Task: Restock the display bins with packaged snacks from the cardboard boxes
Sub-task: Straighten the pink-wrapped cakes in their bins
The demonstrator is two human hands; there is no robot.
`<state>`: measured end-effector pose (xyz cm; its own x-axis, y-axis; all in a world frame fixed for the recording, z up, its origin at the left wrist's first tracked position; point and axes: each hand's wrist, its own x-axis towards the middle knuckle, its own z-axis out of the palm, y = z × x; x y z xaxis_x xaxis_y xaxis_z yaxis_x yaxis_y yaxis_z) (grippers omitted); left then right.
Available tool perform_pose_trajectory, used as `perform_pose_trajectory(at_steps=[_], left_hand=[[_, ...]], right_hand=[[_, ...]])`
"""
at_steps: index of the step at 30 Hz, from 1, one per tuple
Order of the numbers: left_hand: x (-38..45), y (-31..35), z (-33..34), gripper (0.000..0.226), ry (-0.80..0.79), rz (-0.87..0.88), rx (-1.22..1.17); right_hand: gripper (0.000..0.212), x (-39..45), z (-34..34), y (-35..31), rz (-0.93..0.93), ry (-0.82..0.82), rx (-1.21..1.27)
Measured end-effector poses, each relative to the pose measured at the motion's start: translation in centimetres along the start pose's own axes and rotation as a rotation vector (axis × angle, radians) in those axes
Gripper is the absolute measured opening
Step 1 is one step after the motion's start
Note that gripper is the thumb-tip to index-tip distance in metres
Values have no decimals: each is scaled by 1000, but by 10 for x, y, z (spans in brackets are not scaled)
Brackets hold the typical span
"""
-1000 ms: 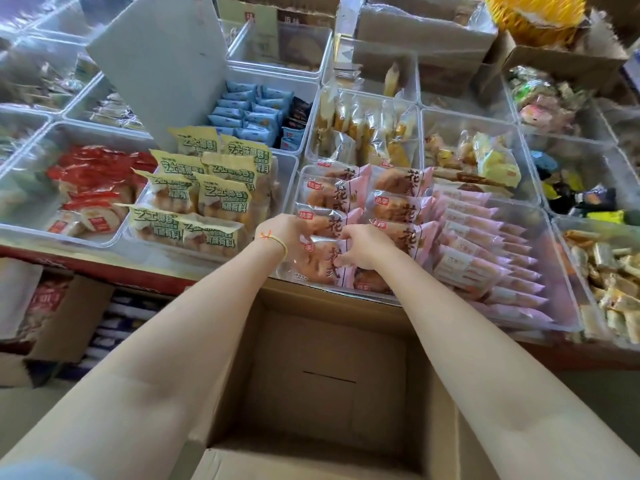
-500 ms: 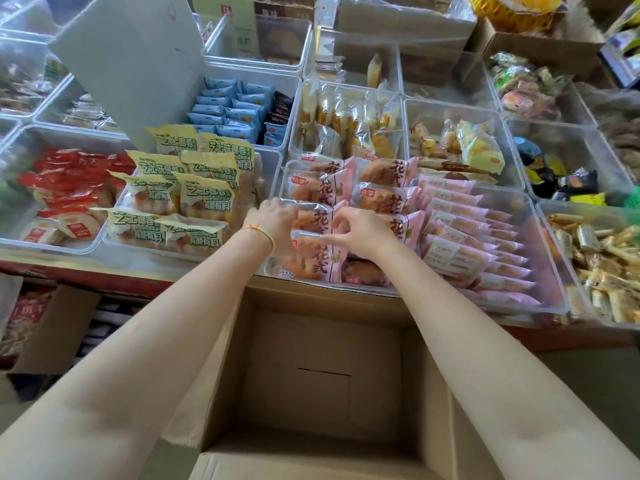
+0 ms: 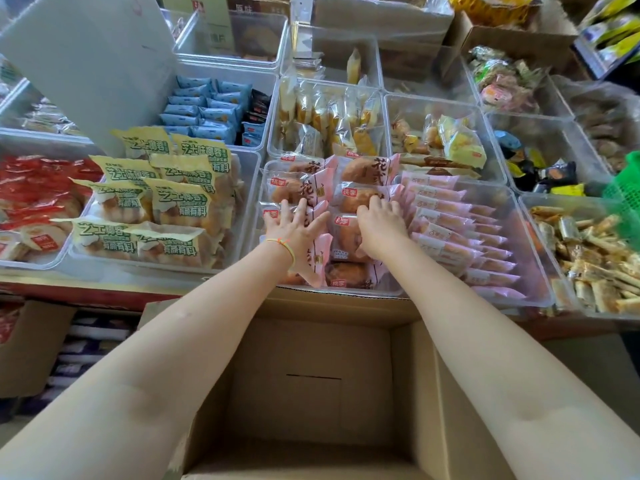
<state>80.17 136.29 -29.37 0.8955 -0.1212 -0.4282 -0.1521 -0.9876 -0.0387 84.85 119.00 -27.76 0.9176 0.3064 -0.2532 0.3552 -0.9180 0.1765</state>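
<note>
A clear display bin holds pink bread packets in rows on its left side and thin pink packets on its right. My left hand lies flat on the left row with its fingers spread, holding nothing. My right hand rests on the middle row, fingers curled over the far edge of one pink bread packet. Below both arms stands an open cardboard box, and nothing shows inside it.
Neighbouring clear bins hold yellow-green packets, red packets, blue packets and wrapped rolls. A green basket juts in at the right. A grey board leans at the back left. More boxes sit under the counter.
Both hands have moved further up the bin over the pink bread packets. My left hand has let go of the packet it was gripping and now lies spread flat.
</note>
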Motion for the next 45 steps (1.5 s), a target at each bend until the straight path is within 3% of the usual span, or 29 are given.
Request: perform_pose_trajectory(at_steps=[4,11,15,17,20,21,24,25,30,37,40,45], left_hand=[[2,-12,1,147,9,-10,42],[2,-2,-2,146,24,-39,1],[-4,13,-6,136,219,95,-54],[-2,26,-7,123,296,209,31],[5,39,-6,106,277,252,126],[6,41,-3,103,261,239,131],[5,46,1,99,256,217,147],[4,47,1,98,256,216,150],[1,43,0,98,202,198,140],[-5,53,5,97,243,161,109],[-12,59,6,77,288,192,81],[-15,59,12,36,208,222,131]], right_hand=[[66,7,-1,9,-34,74,11],[75,2,11,18,-87,22,82],[85,-7,1,22,-107,30,110],[76,-17,-1,25,-98,122,136],[30,-34,-7,32,-37,316,237],[24,-37,-9,33,-12,244,242],[16,-46,-6,30,-3,-205,67],[20,-50,-1,30,-3,-263,28],[32,-53,17,25,-13,-251,-22],[27,-54,16,23,-48,-269,-70],[22,-57,18,21,-56,-284,-69],[22,-64,19,21,-112,-238,-39]])
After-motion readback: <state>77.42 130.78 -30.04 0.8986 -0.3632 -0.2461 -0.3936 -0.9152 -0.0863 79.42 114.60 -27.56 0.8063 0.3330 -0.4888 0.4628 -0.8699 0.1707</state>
